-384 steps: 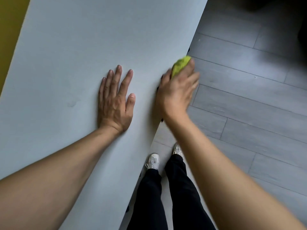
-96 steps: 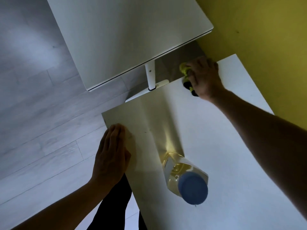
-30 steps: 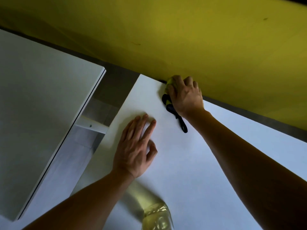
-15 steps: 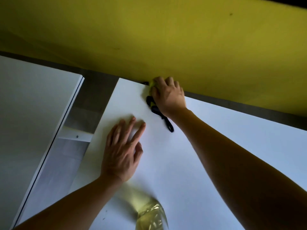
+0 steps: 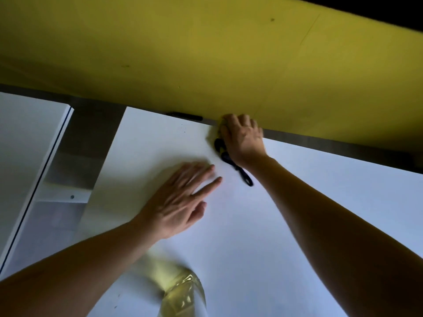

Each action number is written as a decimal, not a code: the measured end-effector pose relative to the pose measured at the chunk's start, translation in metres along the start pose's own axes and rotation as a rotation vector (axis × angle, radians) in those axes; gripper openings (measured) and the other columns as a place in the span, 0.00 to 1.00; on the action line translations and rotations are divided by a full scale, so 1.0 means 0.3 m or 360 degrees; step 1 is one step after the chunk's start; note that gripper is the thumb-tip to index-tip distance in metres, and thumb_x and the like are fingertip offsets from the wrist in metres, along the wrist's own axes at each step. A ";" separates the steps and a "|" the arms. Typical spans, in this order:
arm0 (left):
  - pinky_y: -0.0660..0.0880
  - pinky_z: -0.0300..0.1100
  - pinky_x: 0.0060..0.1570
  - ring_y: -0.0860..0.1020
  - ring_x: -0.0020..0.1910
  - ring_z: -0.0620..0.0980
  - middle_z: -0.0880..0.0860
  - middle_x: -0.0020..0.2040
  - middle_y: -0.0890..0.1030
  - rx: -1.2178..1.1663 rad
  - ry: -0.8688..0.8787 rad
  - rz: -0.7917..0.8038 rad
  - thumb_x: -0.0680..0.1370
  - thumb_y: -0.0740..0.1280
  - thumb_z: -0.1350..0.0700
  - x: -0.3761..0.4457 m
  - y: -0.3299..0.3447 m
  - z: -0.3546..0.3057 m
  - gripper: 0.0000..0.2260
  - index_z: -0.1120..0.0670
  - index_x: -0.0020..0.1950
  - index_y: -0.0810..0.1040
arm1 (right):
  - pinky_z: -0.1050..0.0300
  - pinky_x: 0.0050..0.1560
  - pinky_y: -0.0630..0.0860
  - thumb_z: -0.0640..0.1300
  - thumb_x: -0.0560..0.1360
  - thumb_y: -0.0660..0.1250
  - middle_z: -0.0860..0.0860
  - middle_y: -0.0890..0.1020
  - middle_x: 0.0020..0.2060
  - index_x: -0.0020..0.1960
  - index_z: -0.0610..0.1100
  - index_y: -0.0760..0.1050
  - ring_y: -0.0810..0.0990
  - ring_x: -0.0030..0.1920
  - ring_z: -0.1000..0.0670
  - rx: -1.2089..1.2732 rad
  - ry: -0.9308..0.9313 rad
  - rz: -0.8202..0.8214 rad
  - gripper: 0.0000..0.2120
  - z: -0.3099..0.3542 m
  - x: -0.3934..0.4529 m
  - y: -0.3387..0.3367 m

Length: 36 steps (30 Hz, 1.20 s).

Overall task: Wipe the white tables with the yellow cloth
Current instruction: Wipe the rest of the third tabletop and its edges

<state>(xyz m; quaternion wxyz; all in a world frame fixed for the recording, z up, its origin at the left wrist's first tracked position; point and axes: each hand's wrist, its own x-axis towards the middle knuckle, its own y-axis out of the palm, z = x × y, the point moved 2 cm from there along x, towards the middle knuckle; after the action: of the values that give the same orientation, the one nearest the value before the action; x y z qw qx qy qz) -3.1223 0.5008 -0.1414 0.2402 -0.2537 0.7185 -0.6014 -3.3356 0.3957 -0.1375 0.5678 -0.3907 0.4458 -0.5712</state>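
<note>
Two hands are seen: the right hand (image 5: 242, 138) is clenched on the yellow cloth (image 5: 214, 139) at the far edge of the white surface (image 5: 297, 213), the left hand (image 5: 180, 202) laid flat, fingers spread.

**Yellow, White and Grey**

The big flat white table (image 5: 286, 225) is plain, with a soft blue tint on its right side. A second flat white table (image 5: 25, 143) on the left has a thin dark line along its edge. The smooth painted wall (image 5: 206, 53) is mustard yellow with a few tiny dark specks. The soft yellow cloth (image 5: 216, 135) peeks out pale yellow, with a black loop strap (image 5: 240, 172) beside it. The clear plastic bottle (image 5: 183, 296) holds pale gold liquid. The wood floor strip (image 5: 91, 133) between the tables is dull grey.
</note>
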 end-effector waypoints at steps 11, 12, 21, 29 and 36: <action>0.57 0.60 0.80 0.60 0.82 0.61 0.57 0.85 0.57 0.0018 0.0028 -0.0002 0.85 0.54 0.46 0.060 0.021 -0.032 0.27 0.48 0.85 0.59 | 0.46 0.57 0.69 0.58 0.81 0.56 0.43 0.76 0.56 0.68 0.53 0.72 0.74 0.59 0.39 0.0190 -0.0052 -0.0052 0.20 0.039 0.029 0.024; 0.58 0.61 0.80 0.60 0.82 0.61 0.58 0.85 0.58 0.0044 0.0031 0.0000 0.85 0.54 0.46 0.060 0.022 -0.032 0.27 0.48 0.85 0.59 | 0.46 0.56 0.70 0.59 0.80 0.55 0.43 0.76 0.55 0.68 0.53 0.73 0.75 0.58 0.38 0.0190 -0.0032 -0.0081 0.21 -0.031 0.000 0.001; 0.58 0.62 0.80 0.58 0.83 0.61 0.57 0.85 0.56 0.0153 0.0043 0.0017 0.86 0.51 0.45 0.070 0.018 -0.023 0.27 0.49 0.85 0.58 | 0.44 0.58 0.70 0.61 0.74 0.50 0.40 0.76 0.55 0.62 0.49 0.76 0.74 0.58 0.36 0.0152 0.0370 -0.0189 0.26 -0.576 -0.166 -0.160; 0.59 0.63 0.79 0.61 0.81 0.65 0.61 0.84 0.58 0.0263 0.0006 0.0076 0.87 0.50 0.47 0.072 0.014 -0.052 0.25 0.52 0.84 0.61 | 0.45 0.57 0.66 0.56 0.83 0.53 0.41 0.74 0.57 0.66 0.49 0.71 0.73 0.59 0.39 -0.0016 0.0135 -0.0088 0.18 -0.251 -0.081 -0.053; 0.59 0.59 0.80 0.58 0.83 0.59 0.57 0.85 0.57 0.0205 -0.0013 0.0281 0.86 0.50 0.42 0.090 -0.049 -0.053 0.27 0.49 0.84 0.60 | 0.47 0.55 0.67 0.56 0.82 0.54 0.42 0.75 0.56 0.66 0.48 0.71 0.73 0.58 0.39 0.0122 -0.0113 -0.0021 0.18 -0.194 -0.028 -0.052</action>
<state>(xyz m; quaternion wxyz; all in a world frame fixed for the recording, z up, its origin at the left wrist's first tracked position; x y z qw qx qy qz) -3.1519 0.4927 -0.1254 0.3109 -0.1761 0.6970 -0.6217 -3.3953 0.4073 -0.1394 0.5940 -0.3916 0.4005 -0.5774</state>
